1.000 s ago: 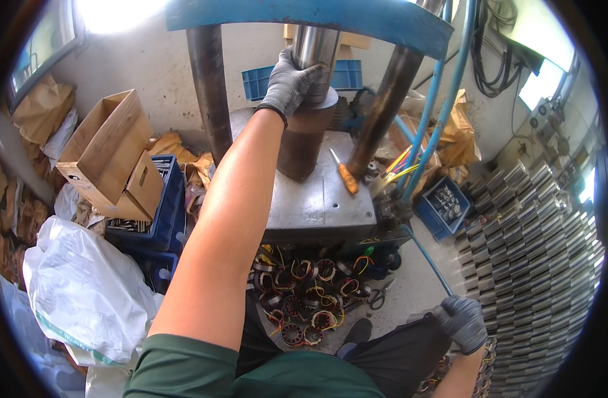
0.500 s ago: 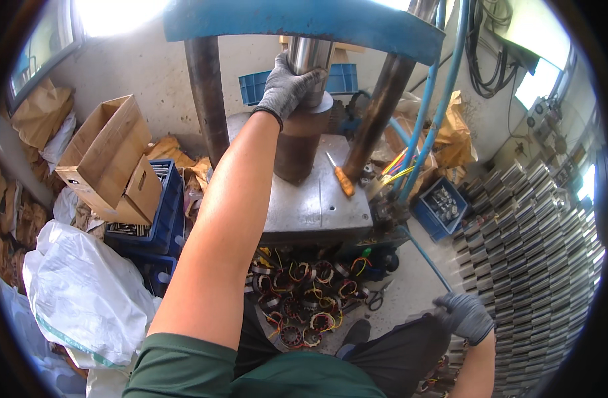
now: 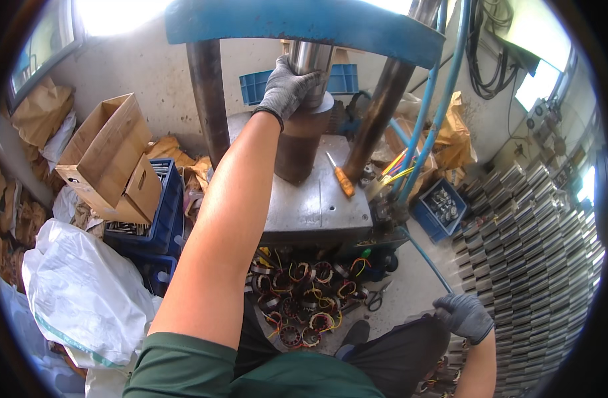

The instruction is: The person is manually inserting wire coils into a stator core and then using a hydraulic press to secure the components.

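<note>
My left hand (image 3: 287,86), in a grey knit glove, is wrapped around a shiny metal cylinder (image 3: 310,58) beneath the blue crossbeam (image 3: 304,26) of a press. The cylinder stands upright on a wide, dark round block (image 3: 297,149), which rests on the steel press table (image 3: 304,209). To the lower right, my gloved right hand (image 3: 464,318) is closed at the end of a long blue lever (image 3: 427,259), beside my knee. A screwdriver with an orange handle (image 3: 344,182) lies on the table, right of the block.
Dark posts (image 3: 208,99) flank the block. Below the table sit several wound stator cores (image 3: 307,298) with coloured wires, and scissors (image 3: 377,300). Stacked metal tubes (image 3: 530,265) fill the right side. A cardboard box (image 3: 105,159), blue crates (image 3: 171,205) and a white sack (image 3: 85,292) crowd the left.
</note>
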The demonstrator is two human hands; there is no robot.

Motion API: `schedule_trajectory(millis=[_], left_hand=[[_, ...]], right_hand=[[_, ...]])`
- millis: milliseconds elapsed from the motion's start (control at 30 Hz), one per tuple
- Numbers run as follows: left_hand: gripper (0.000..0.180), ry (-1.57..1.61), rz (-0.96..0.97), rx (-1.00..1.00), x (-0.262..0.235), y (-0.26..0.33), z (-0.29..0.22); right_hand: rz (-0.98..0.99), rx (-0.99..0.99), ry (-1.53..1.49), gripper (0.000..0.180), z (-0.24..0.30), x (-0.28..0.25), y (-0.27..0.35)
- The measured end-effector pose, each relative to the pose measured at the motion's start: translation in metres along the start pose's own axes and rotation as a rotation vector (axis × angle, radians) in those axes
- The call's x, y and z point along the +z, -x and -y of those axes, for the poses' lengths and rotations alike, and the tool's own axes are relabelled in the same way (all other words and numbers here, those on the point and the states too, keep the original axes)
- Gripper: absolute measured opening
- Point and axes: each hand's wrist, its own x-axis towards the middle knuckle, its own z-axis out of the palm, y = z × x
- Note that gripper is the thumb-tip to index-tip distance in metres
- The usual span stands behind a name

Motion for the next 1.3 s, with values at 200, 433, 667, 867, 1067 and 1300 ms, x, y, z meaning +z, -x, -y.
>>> schedule_trajectory(millis=[200,433,667,867,1067,1300], left_hand=[[0.081,0.03,0.003,0.004,-0.001,0.001,0.003],[0.079,0.063,0.024,-0.029,-0.002,0.006,-0.005],[0.08,-0.014,0.008,-0.042,-0.005,0.008,-0.006],[0.082,-0.044,0.008,-0.044,-0.003,0.0,0.0],[0.082,-0.063,-0.004,-0.036,-0.002,0.001,0.001],[0.08,-0.071,-0.003,-0.052,-0.002,0.004,-0.003]], right_hand=[[-0.012,0.003,-0.033,0.025,0.005,-0.005,-0.001],[-0.068,0.001,-0.058,0.026,0.006,-0.009,-0.003],[-0.008,0.038,-0.139,0.025,0.003,-0.007,-0.007],[0.121,0.029,-0.032,0.025,0.007,-0.012,-0.007],[0.061,-0.003,-0.052,0.025,0.003,-0.012,-0.005],[-0.037,0.07,-0.179,0.027,0.004,-0.013,-0.005]])
